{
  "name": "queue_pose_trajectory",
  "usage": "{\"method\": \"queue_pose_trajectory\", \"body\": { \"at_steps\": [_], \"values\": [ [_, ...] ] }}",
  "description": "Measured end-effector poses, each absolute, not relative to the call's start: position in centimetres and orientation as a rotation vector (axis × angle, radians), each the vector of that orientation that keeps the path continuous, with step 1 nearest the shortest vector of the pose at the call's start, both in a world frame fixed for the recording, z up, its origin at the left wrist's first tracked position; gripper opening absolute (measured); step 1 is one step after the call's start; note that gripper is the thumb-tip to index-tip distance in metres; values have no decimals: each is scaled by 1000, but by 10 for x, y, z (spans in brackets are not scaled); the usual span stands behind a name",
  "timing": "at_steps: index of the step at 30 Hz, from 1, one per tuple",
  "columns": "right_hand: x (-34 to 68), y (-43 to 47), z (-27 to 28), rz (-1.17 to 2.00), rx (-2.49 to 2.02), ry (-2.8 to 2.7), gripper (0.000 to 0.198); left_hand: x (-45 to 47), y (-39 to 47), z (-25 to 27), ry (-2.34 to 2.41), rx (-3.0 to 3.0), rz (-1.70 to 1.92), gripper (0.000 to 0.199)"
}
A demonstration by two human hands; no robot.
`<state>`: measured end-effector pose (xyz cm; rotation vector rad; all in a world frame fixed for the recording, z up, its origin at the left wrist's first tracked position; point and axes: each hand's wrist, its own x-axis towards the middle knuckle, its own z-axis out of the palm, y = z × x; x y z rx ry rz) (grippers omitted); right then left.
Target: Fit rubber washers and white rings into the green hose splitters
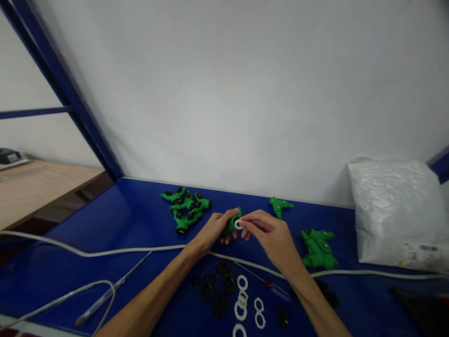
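In the middle of the head view, my left hand is closed round a green hose splitter, which its fingers partly cover. My right hand pinches a white ring washer at the splitter's open end; whether the washer sits inside the end or just against it, I cannot tell. Below my hands lie several loose white washers and several black rings. A screwdriver with a clear and red handle rests beside my right forearm.
Assembled green splitters with black parts lie at the back left. Plain green pieces and one smaller green piece are to the right. A pale cable crosses the blue table. A plastic-wrapped package stands far right.
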<state>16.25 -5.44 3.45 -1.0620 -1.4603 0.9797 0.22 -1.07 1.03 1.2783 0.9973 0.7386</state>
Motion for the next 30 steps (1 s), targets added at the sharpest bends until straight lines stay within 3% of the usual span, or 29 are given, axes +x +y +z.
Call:
{"method": "queue_pose_trajectory", "body": {
  "at_steps": [15,22,26,30],
  "values": [
    [154,-59,7,1249,-1134,-1227,40,3,-11,2,1196,1528,717,73],
    [146,-62,6,1486,-1015,-1003,60,6,-15,1,1313,1632,854,65],
    [144,-62,7,1473,-976,-947,53,6,-17,1,1347,1610,882,62],
    [143,-62,7,1433,-951,-967,48,5,-17,3,1310,1586,964,48]
  ]
}}
